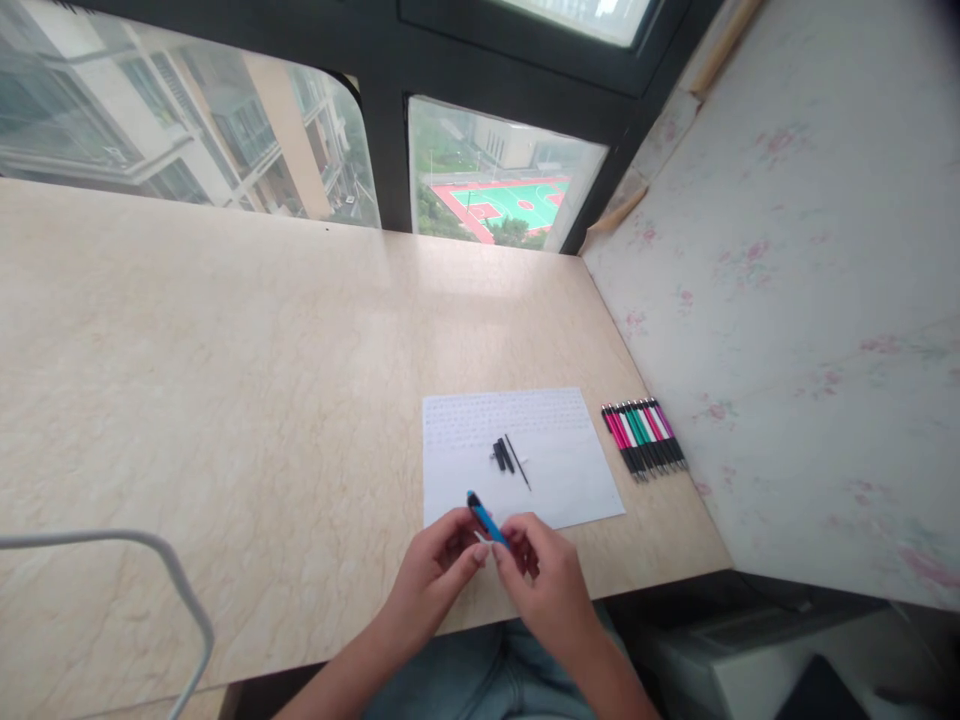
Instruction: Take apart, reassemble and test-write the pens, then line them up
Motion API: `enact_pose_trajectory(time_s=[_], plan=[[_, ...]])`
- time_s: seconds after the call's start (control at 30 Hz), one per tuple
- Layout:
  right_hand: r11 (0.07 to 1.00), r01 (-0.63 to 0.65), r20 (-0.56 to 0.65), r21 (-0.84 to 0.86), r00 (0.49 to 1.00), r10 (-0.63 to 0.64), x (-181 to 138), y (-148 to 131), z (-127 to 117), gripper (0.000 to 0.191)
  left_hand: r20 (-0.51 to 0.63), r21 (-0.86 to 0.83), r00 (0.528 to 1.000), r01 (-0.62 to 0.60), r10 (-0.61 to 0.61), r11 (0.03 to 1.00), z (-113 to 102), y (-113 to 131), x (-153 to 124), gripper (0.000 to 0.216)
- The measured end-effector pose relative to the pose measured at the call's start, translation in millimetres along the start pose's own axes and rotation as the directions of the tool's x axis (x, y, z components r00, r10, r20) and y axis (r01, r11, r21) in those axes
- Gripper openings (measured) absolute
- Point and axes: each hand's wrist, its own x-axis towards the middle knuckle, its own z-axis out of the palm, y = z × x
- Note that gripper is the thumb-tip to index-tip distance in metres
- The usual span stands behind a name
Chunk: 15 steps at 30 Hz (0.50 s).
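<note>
My left hand (439, 568) and my right hand (544, 578) meet at the near edge of the table, both pinched on a blue pen barrel (486, 520) that sticks up and to the left between the fingertips. Just beyond them lies a white sheet of paper (570, 470) with faint writing along its top. On the sheet rest small black pen parts (502, 455) and a thin dark refill (517, 461), apart from both hands.
A row of several pens (643, 436) with pink, green and white barrels lies right of the paper by the floral wall (810, 300). The beige table (225, 400) runs to a window (495, 190). A grey metal frame (172, 590) curves at the near left.
</note>
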Motion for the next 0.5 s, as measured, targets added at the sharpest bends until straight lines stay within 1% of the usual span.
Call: enact_pose_trajectory(time_s=[0.1, 0.17, 0.23, 0.27, 0.3, 0.37, 0.4, 0.5], plan=[[0.989, 0.110, -0.001, -0.095, 0.994, -0.110, -5.5, -11.8, 10.7, 0.007, -0.016, -0.091, 0.999, 0.027, -0.029, 0.995, -0.1, 0.3, 1.9, 0.023], [0.981, 0.171, 0.056, -0.093, 0.984, -0.167, -0.1, -11.3, 6.2, 0.008, -0.041, -0.121, 0.997, 0.060, -0.066, 0.991, -1.4, 2.4, 2.8, 0.023], [0.977, 0.203, 0.119, -0.066, 0.974, -0.195, 11.1, -3.8, -5.9, 0.011, -0.091, -0.133, 0.992, 0.076, -0.089, 0.988, -3.4, 4.9, 3.9, 0.024], [0.978, 0.186, 0.076, -0.091, 0.981, -0.179, 18.2, 1.9, -13.3, 0.012, -0.116, -0.136, 0.989, 0.080, -0.097, 0.987, -4.4, 5.9, 4.6, 0.025], [0.977, 0.154, 0.002, -0.144, 0.988, -0.156, 26.0, 8.4, -20.5, 0.014, -0.131, -0.145, 0.986, 0.085, -0.104, 0.986, -5.4, 6.7, 5.5, 0.025], [0.953, 0.100, -0.117, -0.286, 0.983, -0.139, 41.9, 21.4, -32.2, 0.018, -0.131, -0.171, 0.984, 0.096, -0.120, 0.981, -7.0, 6.9, 7.3, 0.027], [0.936, 0.087, -0.127, -0.340, 0.982, -0.138, 49.3, 26.8, -36.0, 0.020, -0.125, -0.182, 0.984, 0.103, -0.127, 0.978, -7.6, 6.3, 8.1, 0.028], [0.889, 0.086, -0.060, -0.449, 0.990, -0.126, 65.5, 35.6, -38.4, 0.025, -0.125, -0.227, 0.982, 0.111, -0.142, 0.968, -8.9, 2.5, 9.9, 0.031]])
